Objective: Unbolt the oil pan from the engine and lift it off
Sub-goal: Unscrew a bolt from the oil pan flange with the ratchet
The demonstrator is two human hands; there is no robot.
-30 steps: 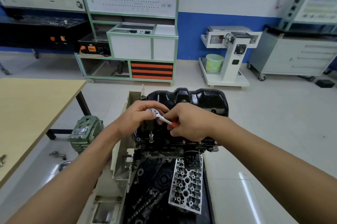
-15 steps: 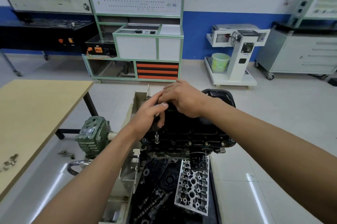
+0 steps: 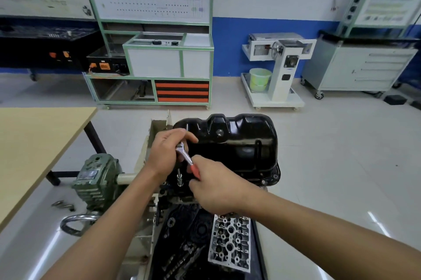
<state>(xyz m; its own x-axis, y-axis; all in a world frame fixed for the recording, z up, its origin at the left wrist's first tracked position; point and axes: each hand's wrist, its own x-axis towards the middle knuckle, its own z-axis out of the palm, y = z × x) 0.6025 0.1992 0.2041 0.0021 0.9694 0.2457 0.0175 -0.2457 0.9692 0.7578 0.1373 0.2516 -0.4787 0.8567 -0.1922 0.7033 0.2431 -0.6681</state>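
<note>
A glossy black oil pan point(image 3: 237, 143) sits on top of the upturned engine point(image 3: 227, 179) held in a stand. A ratchet wrench point(image 3: 185, 156) with a chrome head and red handle stands over the pan's near left flange, on a socket extension point(image 3: 179, 178) that drops to a bolt. My left hand point(image 3: 166, 154) curls around the ratchet head. My right hand point(image 3: 216, 186) grips the red handle, swung toward me. The bolt under the socket is hidden.
A wooden table point(image 3: 38, 143) stands at the left. The stand's green gearbox point(image 3: 95, 179) and crank ring point(image 3: 75, 222) sit left of the engine. A cylinder head point(image 3: 230, 243) and loose parts lie in the tray below. Loose bolts point(image 3: 63, 204) lie on the floor. Cabinets line the back wall.
My right hand has swung the ratchet handle from over the pan back toward me. My left hand has stayed on the ratchet head.
</note>
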